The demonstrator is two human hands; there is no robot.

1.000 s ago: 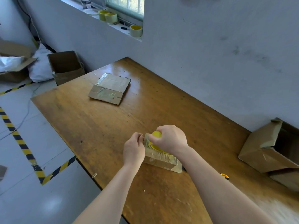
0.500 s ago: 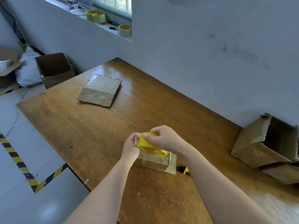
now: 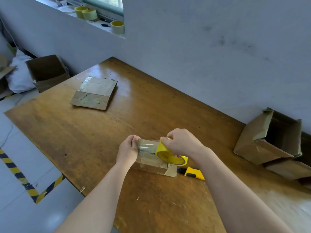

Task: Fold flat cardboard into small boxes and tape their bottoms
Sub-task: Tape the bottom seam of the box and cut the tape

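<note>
Right hand (image 3: pixel 182 142) grips the yellow tape roll (image 3: pixel 170 154), left hand (image 3: pixel 128 149) pinches the drawn-out clear strip (image 3: pixel 147 147), both above the small box (image 3: pixel 154 167) apparently resting near the wooden table (image 3: pixel 84 140) edge, yellow cutter (image 3: pixel 193 173) beside it.

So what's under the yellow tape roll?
A small cardboard box on the table, with clear tape stretched above it. The hands hide part of its top.
</note>
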